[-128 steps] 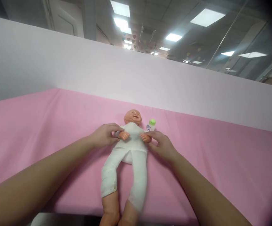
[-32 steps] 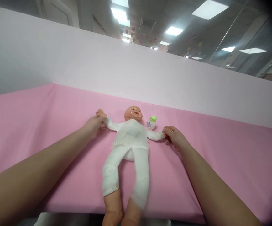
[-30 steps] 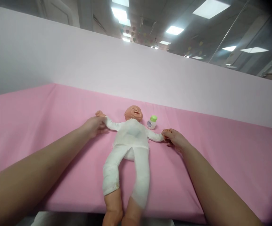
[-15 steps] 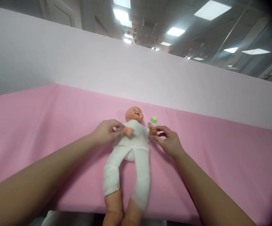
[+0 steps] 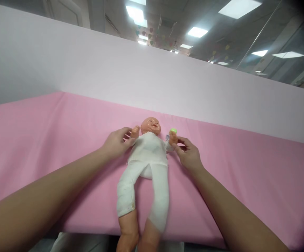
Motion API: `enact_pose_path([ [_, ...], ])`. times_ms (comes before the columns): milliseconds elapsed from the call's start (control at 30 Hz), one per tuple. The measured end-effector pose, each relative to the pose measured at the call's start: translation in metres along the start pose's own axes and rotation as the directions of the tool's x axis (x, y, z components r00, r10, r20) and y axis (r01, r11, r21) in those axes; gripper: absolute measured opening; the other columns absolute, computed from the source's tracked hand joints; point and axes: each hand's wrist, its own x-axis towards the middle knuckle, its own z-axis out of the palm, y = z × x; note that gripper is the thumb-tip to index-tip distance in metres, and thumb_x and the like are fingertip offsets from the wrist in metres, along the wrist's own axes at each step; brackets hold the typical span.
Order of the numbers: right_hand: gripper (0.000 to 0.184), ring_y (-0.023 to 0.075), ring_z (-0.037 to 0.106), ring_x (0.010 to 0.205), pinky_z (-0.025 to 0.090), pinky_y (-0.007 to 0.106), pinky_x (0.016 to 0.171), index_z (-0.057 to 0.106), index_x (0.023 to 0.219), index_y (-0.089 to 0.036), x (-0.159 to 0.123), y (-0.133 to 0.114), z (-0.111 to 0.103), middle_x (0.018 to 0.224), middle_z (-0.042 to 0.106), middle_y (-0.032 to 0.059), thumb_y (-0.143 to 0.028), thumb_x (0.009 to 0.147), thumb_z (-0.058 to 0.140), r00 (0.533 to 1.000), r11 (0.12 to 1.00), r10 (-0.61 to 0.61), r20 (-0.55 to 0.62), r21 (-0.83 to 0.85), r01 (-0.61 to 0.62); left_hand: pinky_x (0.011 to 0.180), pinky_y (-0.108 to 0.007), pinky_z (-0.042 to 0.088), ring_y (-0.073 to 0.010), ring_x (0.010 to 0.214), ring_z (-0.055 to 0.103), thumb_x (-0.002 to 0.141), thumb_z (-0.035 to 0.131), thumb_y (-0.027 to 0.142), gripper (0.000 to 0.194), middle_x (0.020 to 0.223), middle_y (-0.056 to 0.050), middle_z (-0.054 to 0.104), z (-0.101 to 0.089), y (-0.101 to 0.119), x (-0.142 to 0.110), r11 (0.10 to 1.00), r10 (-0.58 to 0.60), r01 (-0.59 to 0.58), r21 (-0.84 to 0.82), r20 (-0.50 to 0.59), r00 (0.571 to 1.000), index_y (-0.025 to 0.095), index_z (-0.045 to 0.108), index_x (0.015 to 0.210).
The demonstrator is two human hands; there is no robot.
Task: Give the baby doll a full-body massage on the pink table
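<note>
A baby doll (image 5: 150, 152) with a white cloth body lies on its back, its head away from me and its feet at the near edge. My left hand (image 5: 117, 141) pinches the doll's arm on the left, near the plastic hand (image 5: 135, 132), which is raised beside the head. On the other side my right hand (image 5: 190, 154) grips the doll's other arm near its hand (image 5: 173, 137), held up and outward. Behind that plastic hand stands a small bottle with a green cap (image 5: 173, 130), mostly hidden.
A pink sheet (image 5: 89, 115) covers the surface under the doll. Behind it rises a white wall panel (image 5: 120, 70), with a glass pane above that shows ceiling lights. Pale cloth (image 5: 80, 241) is visible below the near edge.
Both doll arms have moved up and outward with my hands. The left one has gone from the chest to beside the head, and the right one now covers most of the bottle.
</note>
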Motion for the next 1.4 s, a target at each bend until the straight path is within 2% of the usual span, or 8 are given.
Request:
enact_pose_path([
  [133, 0.05, 0.0229, 0.067, 0.108, 0.06, 0.033, 0.081, 0.061, 0.131, -0.025, 0.018, 0.023, -0.018, 0.128, 0.069, 0.0081, -0.05, 0.089, 0.07, 0.973, 0.969, 0.19, -0.128, 0.184, -0.165, 0.074, -0.033, 0.057, -0.0242, 0.093, 0.071, 0.079, 0.074, 0.036, 0.04, 0.106, -0.005, 0.072, -0.009, -0.026, 0.015, 0.912, -0.299, 0.259, -0.319, -0.081, 0.951, 0.024, 0.063, 0.116],
  [233, 0.04, 0.0194, 0.068, 0.079, 0.055, 0.026, 0.055, 0.066, 0.114, -0.02, 0.027, 0.039, -0.032, 0.101, 0.072, 0.0082, -0.044, 0.084, 0.073, 0.904, 0.889, 0.427, 0.001, 0.182, -0.42, 0.065, -0.033, 0.058, -0.0227, 0.079, 0.071, 0.067, 0.083, 0.029, 0.043, 0.091, -0.006, 0.07, -0.016, -0.044, 0.025, 0.706, -0.507, 0.422, -0.569, 0.011, 0.862, 0.019, 0.064, 0.105],
  [433, 0.031, 0.0177, 0.063, 0.061, 0.046, 0.025, 0.043, 0.067, 0.097, -0.017, 0.026, 0.045, -0.04, 0.078, 0.067, 0.006, -0.039, 0.078, 0.078, 0.846, 0.834, 0.509, 0.161, 0.149, -0.531, 0.068, -0.033, 0.059, -0.022, 0.076, 0.072, 0.06, 0.089, 0.031, 0.043, 0.087, -0.008, 0.072, -0.026, -0.056, 0.028, 0.601, -0.508, 0.444, -0.665, 0.111, 0.854, 0.016, 0.068, 0.094],
  [667, 0.047, 0.0191, 0.065, 0.08, 0.056, 0.031, 0.066, 0.063, 0.125, -0.024, 0.009, 0.005, -0.019, 0.108, 0.071, 0.0068, -0.044, 0.084, 0.076, 1.0, 1.0, 0.01, -0.002, 0.024, -0.01, 0.08, -0.037, 0.058, -0.0236, 0.09, 0.071, 0.066, 0.087, 0.031, 0.037, 0.099, -0.005, 0.074, -0.019, -0.024, 0.014, 0.738, -0.186, 0.239, -0.631, 0.151, 0.971, 0.021, 0.071, 0.098],
  [833, 0.035, 0.0214, 0.064, 0.098, 0.056, 0.036, 0.084, 0.072, 0.123, -0.032, -0.018, -0.031, 0.001, 0.113, 0.067, 0.0051, -0.022, 0.09, 0.067, 0.858, 0.919, -0.297, 0.42, -0.118, 0.376, 0.083, -0.035, 0.054, -0.0237, 0.093, 0.069, 0.073, 0.08, 0.032, 0.033, 0.105, -0.004, 0.074, -0.009, 0.001, 0.0, 0.976, 0.13, -0.066, -0.209, 0.313, 0.941, 0.026, 0.077, 0.105],
  [1000, 0.043, 0.0232, 0.062, 0.108, 0.054, 0.041, 0.098, 0.072, 0.126, -0.033, -0.024, -0.033, 0.009, 0.117, 0.061, 0.0058, -0.016, 0.088, 0.065, 0.824, 0.885, -0.355, 0.442, -0.126, 0.448, 0.09, -0.036, 0.052, -0.0252, 0.098, 0.066, 0.077, 0.075, 0.031, 0.027, 0.097, -0.003, 0.074, -0.008, 0.012, -0.004, 0.924, 0.352, -0.382, 0.022, 0.346, 0.87, 0.027, 0.076, 0.103],
  [1233, 0.042, 0.0184, 0.062, 0.085, 0.056, 0.036, 0.08, 0.065, 0.126, -0.027, -0.003, -0.005, 0.005, 0.123, 0.069, 0.0072, -0.038, 0.087, 0.075, 0.995, 0.982, -0.099, -0.004, 0.159, 0.099, 0.082, -0.035, 0.056, -0.0232, 0.09, 0.071, 0.08, 0.074, 0.041, 0.03, 0.103, -0.004, 0.075, -0.009, -0.002, 0.002, 0.976, -0.011, 0.014, -0.216, 0.016, 1.0, 0.024, 0.072, 0.104],
  [1400, 0.057, 0.0171, 0.065, 0.078, 0.054, 0.03, 0.067, 0.055, 0.128, -0.025, 0.021, 0.03, -0.02, 0.109, 0.073, 0.0064, -0.048, 0.08, 0.077, 0.967, 0.915, 0.222, -0.121, 0.369, -0.164, 0.075, -0.034, 0.06, -0.0237, 0.088, 0.072, 0.071, 0.08, 0.038, 0.047, 0.102, -0.008, 0.072, -0.026, -0.039, 0.021, 0.802, -0.405, 0.277, -0.528, -0.14, 0.904, 0.019, 0.064, 0.111],
])
